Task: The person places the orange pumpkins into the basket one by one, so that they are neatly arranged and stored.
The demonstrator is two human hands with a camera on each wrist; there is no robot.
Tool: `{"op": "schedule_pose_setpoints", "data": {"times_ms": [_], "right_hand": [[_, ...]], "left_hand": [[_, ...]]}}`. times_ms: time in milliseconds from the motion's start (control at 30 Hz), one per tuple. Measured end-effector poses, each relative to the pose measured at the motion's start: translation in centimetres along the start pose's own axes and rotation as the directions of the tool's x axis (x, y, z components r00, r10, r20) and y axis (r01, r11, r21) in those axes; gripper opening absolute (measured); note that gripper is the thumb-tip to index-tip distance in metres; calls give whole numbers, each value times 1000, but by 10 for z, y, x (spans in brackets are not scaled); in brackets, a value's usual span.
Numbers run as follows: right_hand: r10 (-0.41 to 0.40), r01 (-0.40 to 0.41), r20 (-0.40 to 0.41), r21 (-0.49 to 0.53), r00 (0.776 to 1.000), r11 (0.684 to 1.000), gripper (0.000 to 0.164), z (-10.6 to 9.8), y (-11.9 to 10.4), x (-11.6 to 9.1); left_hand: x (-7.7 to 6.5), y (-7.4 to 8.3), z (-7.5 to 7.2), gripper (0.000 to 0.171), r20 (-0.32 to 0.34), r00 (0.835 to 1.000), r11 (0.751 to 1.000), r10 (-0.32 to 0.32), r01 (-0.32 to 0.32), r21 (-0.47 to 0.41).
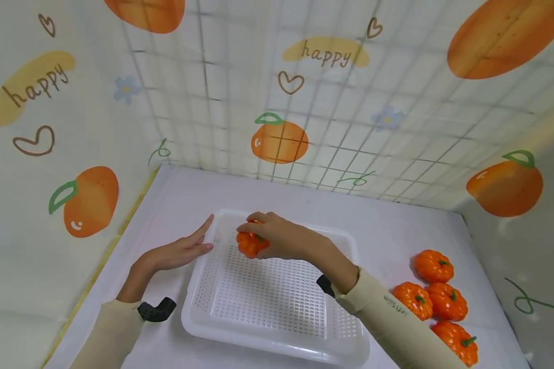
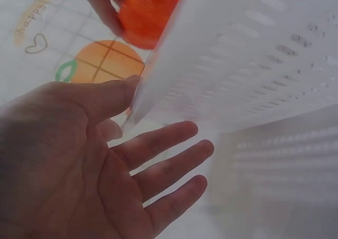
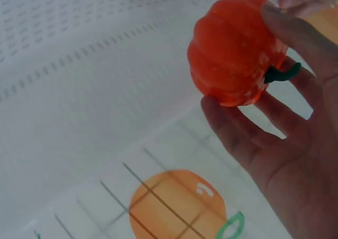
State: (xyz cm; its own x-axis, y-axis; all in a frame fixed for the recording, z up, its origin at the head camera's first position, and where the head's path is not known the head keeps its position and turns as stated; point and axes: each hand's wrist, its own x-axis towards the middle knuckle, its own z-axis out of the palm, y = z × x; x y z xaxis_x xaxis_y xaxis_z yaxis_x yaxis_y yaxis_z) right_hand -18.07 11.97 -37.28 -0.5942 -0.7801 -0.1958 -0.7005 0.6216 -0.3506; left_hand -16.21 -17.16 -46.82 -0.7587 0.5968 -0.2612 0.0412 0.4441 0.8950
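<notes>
Hanging over the far left part of the white basket (image 1: pixel 300 348), a ribbed orange pumpkin (image 1: pixel 249 246) with a green stem is gripped by the right hand (image 1: pixel 288 238). The thumb lies on one side of the pumpkin and the fingers on the other, with the stem turned toward the palm. At the basket's left side is the left hand (image 1: pixel 175 254), its fingers straight and spread wide; in the left wrist view its thumb tip meets the basket's rim, though how firmly I cannot tell. To the right of the basket, four more orange pumpkins (image 1: pixel 447 302) sit grouped, the nearest partly covered by the right sleeve (image 1: pixel 392 320). A black wrist device (image 1: pixel 157 310) shows at the left cuff, left of the basket. Under the basket is a pale table (image 1: pixel 194 189); beyond it and to both sides hang white curtains (image 1: pixel 240 77) printed with oranges, hearts and the word "happy".
</notes>
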Motion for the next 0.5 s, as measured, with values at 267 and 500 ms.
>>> {"op": "schedule_pose_setpoints", "data": {"times_ms": [267, 500], "right_hand": [[-20, 17, 87, 29, 996, 999, 59, 37, 7, 22], [-8, 8, 134, 2, 991, 1000, 58, 59, 8, 32]], "left_hand": [[1, -4, 1, 79, -6, 1000, 1000, 1, 0, 15], [1, -10, 3, 79, -10, 1000, 1000, -7, 7, 9]]}}
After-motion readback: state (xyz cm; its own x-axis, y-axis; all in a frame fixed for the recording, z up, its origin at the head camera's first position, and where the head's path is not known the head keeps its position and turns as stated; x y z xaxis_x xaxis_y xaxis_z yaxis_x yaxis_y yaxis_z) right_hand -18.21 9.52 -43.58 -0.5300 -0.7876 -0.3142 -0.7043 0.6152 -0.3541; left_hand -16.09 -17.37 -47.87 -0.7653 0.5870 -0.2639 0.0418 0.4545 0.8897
